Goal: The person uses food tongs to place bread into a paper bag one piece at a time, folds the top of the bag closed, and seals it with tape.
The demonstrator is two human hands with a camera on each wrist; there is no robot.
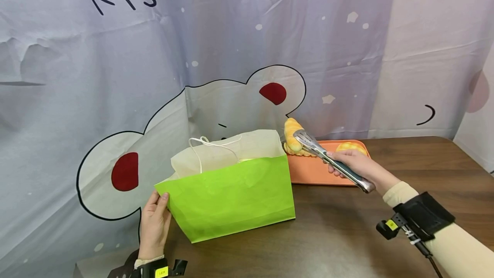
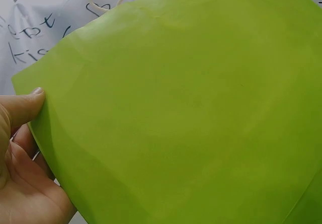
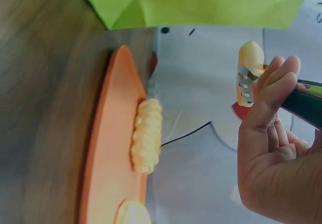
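Observation:
My left hand pinches the left side edge of a bright green paper bag, thumb on the front face. The bag stands tilted on the table, its pale inside and white cord handle showing at the top. With my right hand I grip metal tongs that have dark green handles. Between the tongs' slotted tips is a golden bread roll, raised beside the bag's upper right corner. In the right wrist view the roll shows apart from the tray.
An orange tray lies on the brown wooden table, right of the bag. On it are a twisted bread and a rounder yellow bread. A printed cloth hangs behind the table.

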